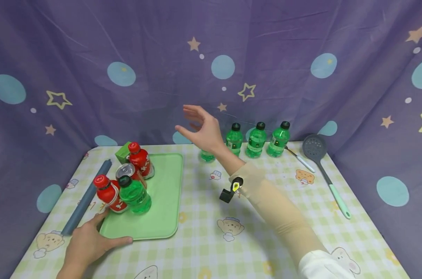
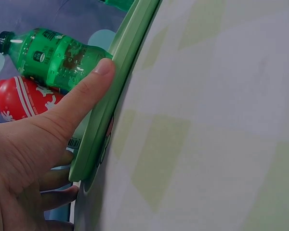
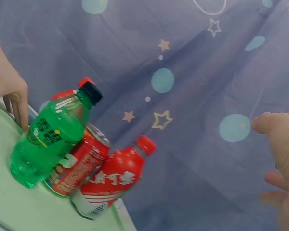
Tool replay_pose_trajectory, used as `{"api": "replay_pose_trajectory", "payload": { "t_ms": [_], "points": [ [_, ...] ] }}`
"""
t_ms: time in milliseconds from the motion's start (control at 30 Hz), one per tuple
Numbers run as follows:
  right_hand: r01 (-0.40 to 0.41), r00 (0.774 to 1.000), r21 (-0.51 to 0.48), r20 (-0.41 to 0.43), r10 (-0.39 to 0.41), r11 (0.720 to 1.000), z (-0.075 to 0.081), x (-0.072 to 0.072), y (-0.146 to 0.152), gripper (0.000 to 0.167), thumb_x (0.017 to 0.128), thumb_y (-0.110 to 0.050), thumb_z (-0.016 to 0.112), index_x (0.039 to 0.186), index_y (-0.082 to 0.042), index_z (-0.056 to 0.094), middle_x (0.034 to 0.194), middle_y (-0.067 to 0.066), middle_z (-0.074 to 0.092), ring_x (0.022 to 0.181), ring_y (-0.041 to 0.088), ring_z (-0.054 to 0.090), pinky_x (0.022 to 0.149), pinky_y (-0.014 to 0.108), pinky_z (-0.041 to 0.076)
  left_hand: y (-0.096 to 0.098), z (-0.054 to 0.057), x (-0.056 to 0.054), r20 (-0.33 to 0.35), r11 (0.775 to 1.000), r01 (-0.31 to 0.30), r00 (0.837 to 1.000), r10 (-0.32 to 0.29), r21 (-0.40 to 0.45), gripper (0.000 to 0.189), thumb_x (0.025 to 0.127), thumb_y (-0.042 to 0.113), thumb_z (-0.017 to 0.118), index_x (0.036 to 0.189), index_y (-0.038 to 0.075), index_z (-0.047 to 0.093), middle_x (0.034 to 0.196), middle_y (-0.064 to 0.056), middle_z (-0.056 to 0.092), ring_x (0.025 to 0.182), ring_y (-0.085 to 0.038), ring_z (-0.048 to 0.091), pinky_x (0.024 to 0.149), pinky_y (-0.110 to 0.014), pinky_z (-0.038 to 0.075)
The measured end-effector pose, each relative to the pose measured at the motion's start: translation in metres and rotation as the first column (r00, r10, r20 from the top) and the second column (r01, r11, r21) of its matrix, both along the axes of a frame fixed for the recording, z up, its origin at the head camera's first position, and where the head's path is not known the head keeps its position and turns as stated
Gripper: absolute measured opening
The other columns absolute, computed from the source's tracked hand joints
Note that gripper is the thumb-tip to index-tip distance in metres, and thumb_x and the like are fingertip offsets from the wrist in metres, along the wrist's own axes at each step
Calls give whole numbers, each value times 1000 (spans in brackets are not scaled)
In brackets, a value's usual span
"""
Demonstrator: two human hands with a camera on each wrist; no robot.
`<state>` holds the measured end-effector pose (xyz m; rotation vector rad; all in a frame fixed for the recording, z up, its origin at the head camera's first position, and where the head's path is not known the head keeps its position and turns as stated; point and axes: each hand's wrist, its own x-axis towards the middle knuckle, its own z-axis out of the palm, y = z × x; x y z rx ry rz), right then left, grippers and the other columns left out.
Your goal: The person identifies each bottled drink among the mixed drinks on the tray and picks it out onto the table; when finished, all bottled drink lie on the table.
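My left hand (image 1: 89, 242) rests at the near left corner of a light green tray (image 1: 167, 182). Its thumb lies straight along the front rim, with the fingers by the left side. On the tray's left half stand a green soda bottle (image 1: 135, 197) with a black cap, a red-capped red bottle (image 1: 109, 193), a second red bottle (image 1: 141, 161) and a red drink can (image 3: 82, 161). My right hand (image 1: 205, 133) is raised in the air, fingers spread from the thumb and holding nothing. Behind its wrist stands a partly hidden green bottle (image 1: 207, 155).
Several green bottles (image 1: 256, 141) line the back edge. A slotted turner (image 1: 315, 149) and a thin-handled utensil (image 1: 301, 159) lie at the right. Left of the tray are a blue-grey rod (image 1: 87, 199) and a green box (image 1: 123, 152). A purple curtain (image 1: 162, 58) hangs behind.
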<state>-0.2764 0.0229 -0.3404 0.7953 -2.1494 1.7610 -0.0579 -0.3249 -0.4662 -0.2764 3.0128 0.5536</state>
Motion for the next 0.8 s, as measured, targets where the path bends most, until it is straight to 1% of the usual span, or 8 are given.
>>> {"api": "replay_pose_trajectory", "payload": {
  "t_ms": [133,267,333,500,567,733,800],
  "points": [
    [-24,998,14,60,23,1000,-8,1,-19,61,93,-25,86,148,-23,61,146,2,68,133,17,68,108,34,58,-1,0,1,15,1000,-4,1000,4,-4,141,56,81,90,158,-6,44,149,-42,50,123,-69,56,93,-75,51],
    [-50,997,35,68,47,998,-19,1,-35,61,94,-25,84,150,-21,60,147,4,68,133,23,68,107,36,59,-1,0,1,32,1000,-9,999,9,-3,141,57,81,90,158,-6,43,150,-42,48,125,-69,54,95,-76,50],
    [-61,996,48,75,57,997,-23,0,-42,60,95,-26,83,150,-21,60,147,5,68,133,24,68,107,37,60,-1,0,2,35,1000,-12,999,12,-2,141,57,81,90,158,-5,43,151,-42,48,125,-69,54,95,-76,50],
    [-79,992,88,105,69,993,-35,0,-60,61,95,-30,83,151,-22,60,147,4,68,133,22,69,107,41,59,-1,0,3,1,1000,-8,1000,8,-5,141,55,80,92,157,-6,45,148,-42,50,122,-69,56,93,-75,52],
    [-88,990,94,119,76,992,-39,0,-67,62,94,-31,84,151,-22,60,148,4,67,133,23,68,107,43,59,-1,-1,3,-18,1000,-4,1000,4,-7,141,54,80,92,156,-6,46,147,-42,52,120,-68,58,91,-74,53],
    [-114,983,100,156,98,988,-51,0,-84,63,94,-32,84,152,-23,60,150,3,66,133,25,68,108,44,59,0,-1,4,-54,1000,-1,999,1,1,139,53,79,94,155,-5,49,145,-41,54,117,-68,60,90,-73,54],
    [-126,980,112,169,106,986,-56,0,-89,64,94,-31,84,152,-24,60,151,2,65,133,23,68,107,42,60,1,-1,4,-67,1000,1,998,-1,4,139,52,78,94,154,-5,50,144,-41,55,116,-67,61,89,-73,54]
  ]
}}
